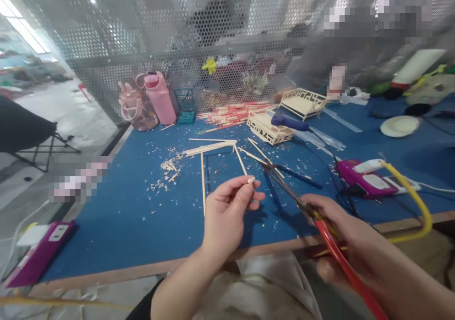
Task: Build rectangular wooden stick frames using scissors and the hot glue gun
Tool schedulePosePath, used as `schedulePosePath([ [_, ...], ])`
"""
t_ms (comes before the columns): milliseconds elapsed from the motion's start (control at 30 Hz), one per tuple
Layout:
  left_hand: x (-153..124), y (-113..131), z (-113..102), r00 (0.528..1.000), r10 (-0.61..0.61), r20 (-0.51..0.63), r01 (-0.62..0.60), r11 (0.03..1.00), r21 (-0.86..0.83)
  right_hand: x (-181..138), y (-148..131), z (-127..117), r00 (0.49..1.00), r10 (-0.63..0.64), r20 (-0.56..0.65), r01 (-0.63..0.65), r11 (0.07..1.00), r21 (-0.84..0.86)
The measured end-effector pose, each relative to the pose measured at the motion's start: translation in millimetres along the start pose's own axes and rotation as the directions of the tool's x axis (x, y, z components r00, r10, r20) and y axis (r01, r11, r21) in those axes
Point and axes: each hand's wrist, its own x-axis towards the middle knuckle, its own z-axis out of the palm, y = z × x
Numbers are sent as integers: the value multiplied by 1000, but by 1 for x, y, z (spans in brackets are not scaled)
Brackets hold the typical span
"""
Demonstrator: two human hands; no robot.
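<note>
My left hand is raised above the blue table, its thumb and fingers pinched on a short piece of wooden stick. My right hand grips the red handles of cutting pliers, whose dark jaws point up and left toward the stick piece, a little to its right. Thin wooden sticks lie on the table just beyond both hands, some laid out like a frame. Wood chips are scattered to their left.
Two small stick-built models stand further back, with a blue-handled tool between them. A pink bottle, a teal basket and red-tipped sticks line the mesh wall. A magenta glue gun and yellow cable lie right.
</note>
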Motion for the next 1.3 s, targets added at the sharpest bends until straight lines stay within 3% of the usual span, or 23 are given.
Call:
schedulePosePath([
  [67,0,2,2,999,32,2,-32,999,35,11,-12,-13,991,-131,-14,126,972,-199],
  [167,-1,1,2,995,97,2,-97,989,116,24,-30,-24,937,-342,72,335,816,-472],
  [300,0,0,0,989,148,-12,-141,958,251,34,-39,-24,858,-495,134,466,643,-608],
  [633,0,4,-1,981,186,61,-196,944,266,49,-33,-23,867,-458,194,470,627,-621],
  [833,2,4,-1,979,192,72,-205,935,289,57,-34,-22,918,-395,8,287,652,-702],
  [1033,1,4,0,952,273,141,-304,901,309,61,-39,-23,877,-466,119,392,549,-738],
  [1300,3,1,0,934,309,177,-354,870,345,67,-44,-29,880,-430,204,424,514,-745],
])
